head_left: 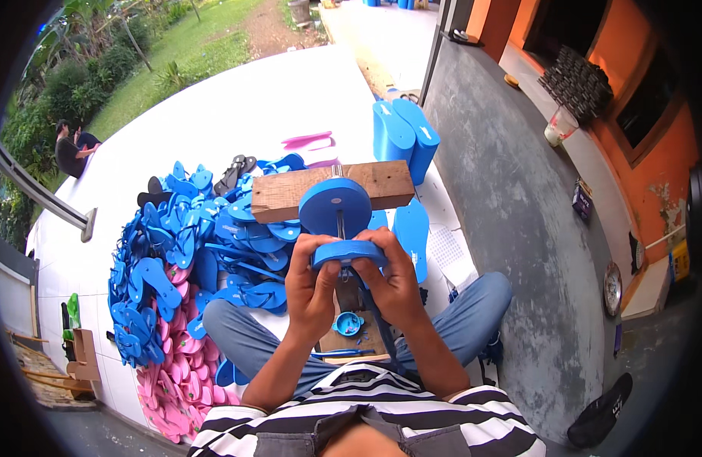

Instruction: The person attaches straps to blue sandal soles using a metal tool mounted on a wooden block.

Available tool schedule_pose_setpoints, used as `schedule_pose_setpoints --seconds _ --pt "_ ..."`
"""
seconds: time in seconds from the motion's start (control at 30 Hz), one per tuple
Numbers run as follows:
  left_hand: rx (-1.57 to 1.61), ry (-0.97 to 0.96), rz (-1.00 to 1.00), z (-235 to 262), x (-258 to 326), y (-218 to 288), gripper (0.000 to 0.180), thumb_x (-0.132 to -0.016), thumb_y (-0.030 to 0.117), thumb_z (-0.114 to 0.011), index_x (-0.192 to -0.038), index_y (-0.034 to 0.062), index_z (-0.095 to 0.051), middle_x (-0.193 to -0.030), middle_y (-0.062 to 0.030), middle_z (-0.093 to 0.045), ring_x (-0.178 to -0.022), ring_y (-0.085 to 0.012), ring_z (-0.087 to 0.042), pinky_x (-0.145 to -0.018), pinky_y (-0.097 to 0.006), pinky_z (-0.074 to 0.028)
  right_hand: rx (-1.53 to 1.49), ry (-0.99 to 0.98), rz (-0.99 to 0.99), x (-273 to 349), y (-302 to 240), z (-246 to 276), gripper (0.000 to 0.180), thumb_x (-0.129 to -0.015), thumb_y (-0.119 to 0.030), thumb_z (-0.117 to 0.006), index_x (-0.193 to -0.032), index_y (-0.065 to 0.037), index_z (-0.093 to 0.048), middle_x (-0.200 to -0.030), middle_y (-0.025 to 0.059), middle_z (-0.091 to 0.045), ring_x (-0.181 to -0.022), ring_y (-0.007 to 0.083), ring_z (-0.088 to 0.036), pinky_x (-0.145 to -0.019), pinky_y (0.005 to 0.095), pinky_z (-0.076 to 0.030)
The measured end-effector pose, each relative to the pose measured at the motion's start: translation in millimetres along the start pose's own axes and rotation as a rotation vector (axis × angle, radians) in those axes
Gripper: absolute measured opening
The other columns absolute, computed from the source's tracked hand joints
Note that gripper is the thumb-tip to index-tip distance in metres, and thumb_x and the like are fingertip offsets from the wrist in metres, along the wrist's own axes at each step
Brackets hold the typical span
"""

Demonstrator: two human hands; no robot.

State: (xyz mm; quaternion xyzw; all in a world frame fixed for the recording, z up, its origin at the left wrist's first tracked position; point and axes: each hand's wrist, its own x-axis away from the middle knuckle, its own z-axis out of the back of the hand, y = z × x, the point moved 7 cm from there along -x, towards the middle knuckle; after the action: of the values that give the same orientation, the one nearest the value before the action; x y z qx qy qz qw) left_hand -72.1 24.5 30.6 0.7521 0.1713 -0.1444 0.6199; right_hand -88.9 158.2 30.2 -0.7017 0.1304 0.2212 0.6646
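Note:
My left hand (pixel 311 288) and my right hand (pixel 390 283) grip a blue foam flip-flop sole (pixel 349 252) from both sides, thumbs on the near face and fingers curled over the top. Just beyond it, a rounded blue foam piece (pixel 332 199) stands against a wooden crossbeam (pixel 385 181). A thin metal rod (pixel 341 224) shows between the two blue parts; whether they are one bent sole cannot be made out. Below my hands, a small blue cup (pixel 349 324) with tiny pieces in it rests on a wooden board (pixel 370 340) between my legs.
Blue flip-flops (pixel 156 282) lie heaped on my left, with pink flip-flops (pixel 185 381) nearer me. Blue soles (pixel 408 137) stand beyond the beam's right end; a printed sheet (pixel 451 257) lies nearby. A grey ledge (pixel 511 198) runs along the right. Someone (pixel 73 148) sits far left.

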Motion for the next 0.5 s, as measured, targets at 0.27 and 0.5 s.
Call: schedule_pose_setpoints --seconds 0.27,0.5 --pt "-0.060 0.016 -0.050 -5 -29 -7 0.020 -0.099 0.013 -0.057 -0.116 0.0017 -0.053 -0.111 -0.0073 -0.050 -0.103 -0.0138 -0.051 -0.092 -0.026 -0.039 -0.028 0.014 -0.113 -24 13 4 0.025 -0.096 -0.019 -0.064 -0.113 -0.004 -0.055 -0.096 0.0051 -0.060 -0.089 0.0117 -0.056 -0.081 0.0276 -0.047" --pt "-0.011 0.129 0.025 -8 -28 -11 0.021 -0.100 0.017 -0.058 -0.114 0.0024 -0.055 -0.101 -0.0028 -0.055 -0.092 -0.0080 -0.050 -0.080 -0.022 -0.041 -0.004 0.022 -0.148 -28 10 7 0.029 -0.097 -0.024 -0.062 -0.117 -0.005 -0.055 -0.093 0.0067 -0.063 -0.088 0.0109 -0.056 -0.079 0.0270 -0.047"
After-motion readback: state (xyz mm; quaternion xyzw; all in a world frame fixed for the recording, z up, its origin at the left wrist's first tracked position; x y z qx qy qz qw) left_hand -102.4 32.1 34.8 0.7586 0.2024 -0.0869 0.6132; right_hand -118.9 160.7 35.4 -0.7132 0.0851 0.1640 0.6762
